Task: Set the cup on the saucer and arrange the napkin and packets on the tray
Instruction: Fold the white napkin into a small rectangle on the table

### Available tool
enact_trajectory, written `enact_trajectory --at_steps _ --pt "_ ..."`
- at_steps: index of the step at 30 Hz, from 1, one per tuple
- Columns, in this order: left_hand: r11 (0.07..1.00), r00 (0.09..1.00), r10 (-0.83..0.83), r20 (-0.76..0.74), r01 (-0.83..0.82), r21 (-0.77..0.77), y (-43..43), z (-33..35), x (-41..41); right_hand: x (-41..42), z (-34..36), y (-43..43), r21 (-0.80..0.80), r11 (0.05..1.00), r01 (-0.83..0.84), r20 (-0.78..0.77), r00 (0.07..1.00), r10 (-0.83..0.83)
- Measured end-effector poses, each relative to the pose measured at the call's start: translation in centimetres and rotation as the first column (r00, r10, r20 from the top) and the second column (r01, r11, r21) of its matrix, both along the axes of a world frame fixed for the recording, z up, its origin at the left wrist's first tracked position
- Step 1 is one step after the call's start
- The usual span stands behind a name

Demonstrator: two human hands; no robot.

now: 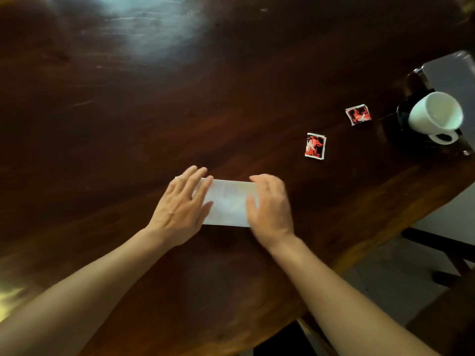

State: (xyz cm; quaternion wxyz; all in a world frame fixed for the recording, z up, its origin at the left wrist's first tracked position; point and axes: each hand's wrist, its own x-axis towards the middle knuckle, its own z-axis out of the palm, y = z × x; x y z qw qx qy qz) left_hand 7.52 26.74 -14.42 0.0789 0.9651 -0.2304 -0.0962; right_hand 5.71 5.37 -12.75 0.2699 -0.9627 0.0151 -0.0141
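Note:
A white folded napkin (227, 201) lies flat on the dark wooden table (128, 111) in front of me. My left hand (181, 209) rests on its left end with straight fingers. My right hand (270, 206) presses on its right end, fingers bent down over the far edge. Two red-and-black packets lie on the table to the right, one nearer (315, 146) and one farther (358, 114). A white cup (434, 115) stands on a dark saucer (403, 111) at the far right, on a dark tray (421, 147) with its handle toward me.
The table's edge runs diagonally at the lower right, with pale floor (385, 278) and dark chair or table legs (442, 245) beyond it. A grey transparent object (452, 73) stands behind the cup. A bright glare lies on the table at the top.

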Motion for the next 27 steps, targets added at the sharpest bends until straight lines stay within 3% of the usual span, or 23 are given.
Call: enact_trajectory --at_steps 4,7,13,20,27 --pt "0.992 0.992 -0.112 -0.057 0.114 0.047 0.2 -2.0 -1.3 -2.4 -2.5 5.9 -0.068 0.950 -0.304 -0.194 0.938 0.286" --pt "0.995 0.997 -0.069 -0.033 0.071 0.064 0.6 -3.1 -1.5 -1.6 -4.6 7.4 -0.179 0.929 -0.324 -0.274 0.923 0.269" --pt "0.991 1.000 -0.012 0.008 0.011 0.134 0.8 -4.1 -1.5 -1.1 -6.7 3.1 -0.318 0.859 -0.400 -0.283 0.905 0.317" --pt "0.979 0.994 0.108 0.022 -0.110 0.170 1.4 -4.2 -2.9 0.3 -7.0 -0.3 -0.382 0.810 -0.446 -0.300 0.888 0.347" --pt "0.955 0.968 0.239 -0.080 -0.219 0.199 -0.6 -2.7 -6.9 5.0 -6.0 -2.9 -0.462 0.582 -0.669 -0.359 0.741 0.567"
